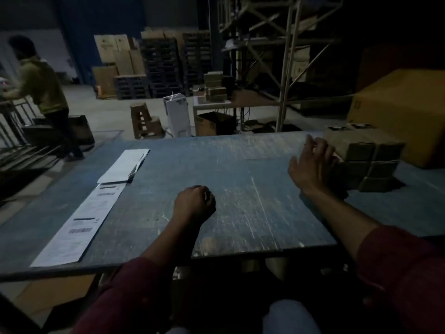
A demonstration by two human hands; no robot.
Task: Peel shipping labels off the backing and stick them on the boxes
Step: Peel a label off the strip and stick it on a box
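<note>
L hand (195, 203) is a fist, holds nothing; R hand (313, 165) open beside boxes (370, 165) at table (240, 165) right edge; labels (79, 225) at left edge.

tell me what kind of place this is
Most likely a warehouse packing area: stacked pallets and cartons stand at the back by metal racking, and a worn table holds shipping labels and small boxes.

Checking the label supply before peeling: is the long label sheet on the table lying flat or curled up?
Flat. The label sheet lies spread along the table, barcodes facing up.
</note>
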